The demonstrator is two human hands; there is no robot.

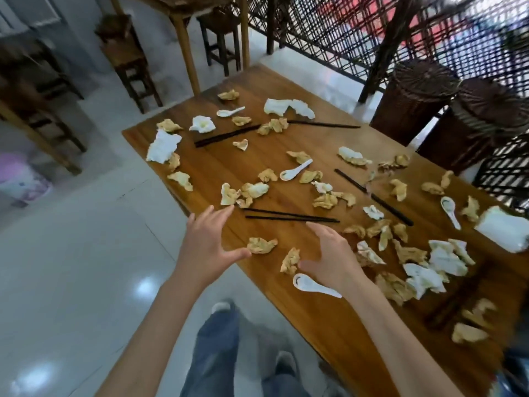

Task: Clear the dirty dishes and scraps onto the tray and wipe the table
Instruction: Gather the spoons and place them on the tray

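A long wooden table [286, 150] is littered with several crumpled, stained tissues and white napkins, white ceramic spoons and black chopsticks. My left hand [210, 242] hovers over the near edge with fingers spread, its thumb close to a brownish crumpled tissue [261, 245]. My right hand [332, 257] is also spread and empty, beside another stained tissue [290, 261] and just above a white spoon [313, 285]. A pair of black chopsticks [292, 216] lies just beyond both hands. No tray is in view.
Two dark wicker stools [415, 96] stand beyond the table's far side by a lattice screen [357, 30]. Wooden stools [128, 61] and another table [186, 12] stand at the back left. A folded white cloth [503, 229] lies at the table's right edge. White tiled floor lies to the left.
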